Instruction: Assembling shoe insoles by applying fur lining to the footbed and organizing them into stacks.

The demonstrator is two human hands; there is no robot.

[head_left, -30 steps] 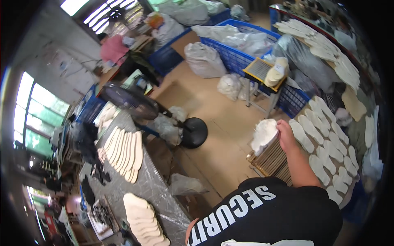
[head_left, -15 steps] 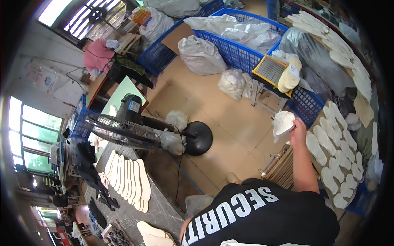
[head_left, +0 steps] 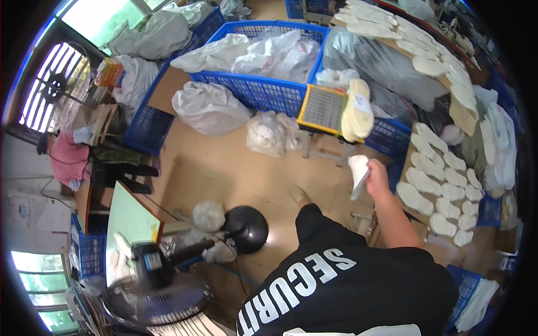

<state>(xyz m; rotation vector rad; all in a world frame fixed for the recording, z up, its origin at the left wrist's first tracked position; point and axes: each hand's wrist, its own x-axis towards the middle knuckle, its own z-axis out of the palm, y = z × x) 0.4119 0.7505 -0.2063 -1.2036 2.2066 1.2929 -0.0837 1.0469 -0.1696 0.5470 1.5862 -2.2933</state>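
My right hand (head_left: 379, 179) is stretched out ahead on the right, its fingers closed round a white piece (head_left: 358, 169). That piece looks thin and bent, like cloth or paper; I cannot make out its kind. Just beyond it, a stack of cream insoles (head_left: 357, 110) lies on a yellow-framed grey tray (head_left: 323, 107), apart from the hand. To the right of my forearm, a board holds several white insoles (head_left: 424, 180) laid out in rows. My left hand is out of view, and the black shirt covers the lower middle.
A blue crate (head_left: 255, 92) full of white bags stands ahead, with a white sack (head_left: 210, 109) before it. A black fan (head_left: 157, 291) and its round base (head_left: 246, 229) are on the left. A person in pink (head_left: 68, 159) works at far left. More insoles (head_left: 428, 66) lie at upper right.
My view has swung right and my body has moved toward the tray. The white piece has turned to show its narrower side. The table with a row of insoles has mostly left view.
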